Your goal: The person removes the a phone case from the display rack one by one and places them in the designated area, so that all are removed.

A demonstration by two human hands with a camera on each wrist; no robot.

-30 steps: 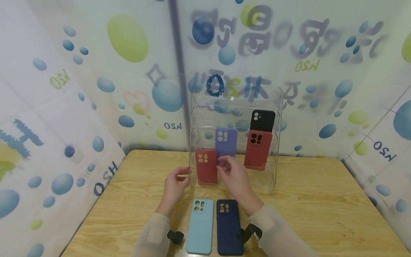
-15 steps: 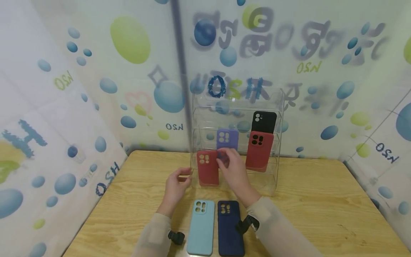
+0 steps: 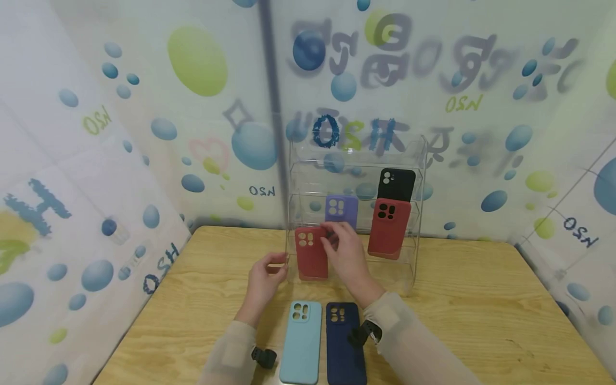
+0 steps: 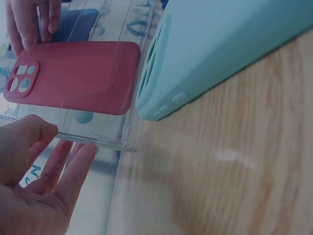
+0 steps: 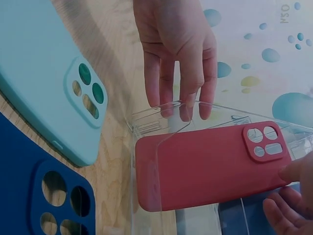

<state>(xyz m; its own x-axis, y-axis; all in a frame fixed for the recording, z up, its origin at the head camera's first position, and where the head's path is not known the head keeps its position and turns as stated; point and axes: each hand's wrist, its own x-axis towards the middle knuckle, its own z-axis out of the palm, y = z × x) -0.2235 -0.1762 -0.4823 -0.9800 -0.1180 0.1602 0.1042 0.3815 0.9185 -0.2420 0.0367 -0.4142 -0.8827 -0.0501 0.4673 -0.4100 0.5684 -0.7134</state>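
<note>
A red phone case (image 3: 312,255) stands in the lowest tier, at the left, of a clear acrylic display rack (image 3: 415,235). My right hand (image 3: 347,254) pinches its upper right corner, thumb on the front face in the right wrist view, where the case (image 5: 210,164) shows whole. My left hand (image 3: 264,280) grips the rack's left side edge; in the left wrist view the thumb lies on the near side of the clear panel and the other fingers behind it. Just behind my right hand is a purple phone case (image 3: 341,207), its lower part hidden.
A second red phone case (image 3: 389,230) and a black one (image 3: 397,183) stand at the rack's right. On the wooden table (image 3: 207,299), between my forearms, lie a light blue phone case (image 3: 300,345) and a dark blue one (image 3: 340,331). A patterned wall (image 3: 216,176) rises behind the rack.
My right hand has moved slightly left and up, from the red case's right edge onto its upper right corner. The left hand keeps its grip on the rack's side.
</note>
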